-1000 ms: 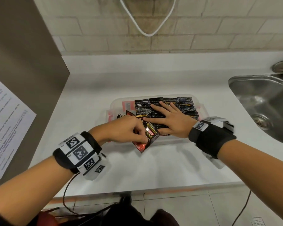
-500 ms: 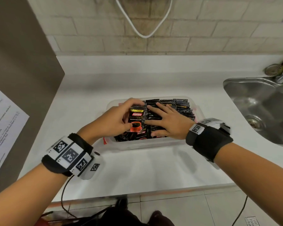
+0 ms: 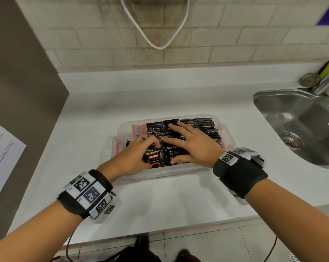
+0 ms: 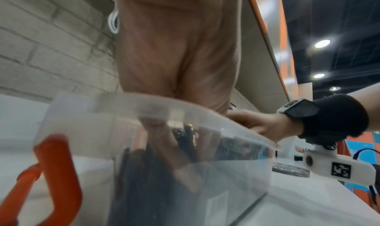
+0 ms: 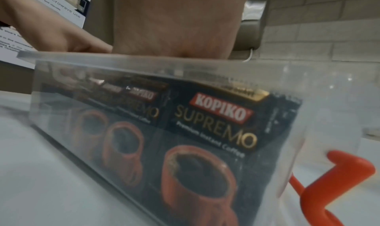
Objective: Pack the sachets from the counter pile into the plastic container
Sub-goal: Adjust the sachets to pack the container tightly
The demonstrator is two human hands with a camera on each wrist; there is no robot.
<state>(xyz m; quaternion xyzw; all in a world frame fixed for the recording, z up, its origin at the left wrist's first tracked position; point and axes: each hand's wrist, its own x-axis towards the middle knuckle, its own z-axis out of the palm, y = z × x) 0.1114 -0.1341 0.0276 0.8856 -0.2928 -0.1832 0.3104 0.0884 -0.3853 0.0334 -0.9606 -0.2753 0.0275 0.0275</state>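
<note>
A clear plastic container (image 3: 122, 129) sits mid-counter, filled with rows of upright black sachets (image 3: 201, 125). My left hand (image 3: 137, 157) is inside its front left part, thumb and fingers curled on a black Kopiko sachet (image 3: 152, 158) standing among the front ones. My right hand (image 3: 196, 148) lies flat with fingers spread, pressing on the tops of the packed rows. In the right wrist view the front sachets (image 5: 216, 123) show through the clear wall. The left wrist view shows the container wall (image 4: 205, 172), with my fingers only dimly visible behind it.
A steel sink (image 3: 302, 125) with a tap lies to the right. A grey panel (image 3: 18, 72) with a paper notice (image 3: 2, 154) stands at left. Orange latches (image 4: 57, 164) hang at the container's ends. A white cable (image 3: 160, 46) loops on the brick wall.
My left hand has carried a sachet from the container's front edge into the box and lowered it among the front sachets. The right hand has stayed pressed on the rows.
</note>
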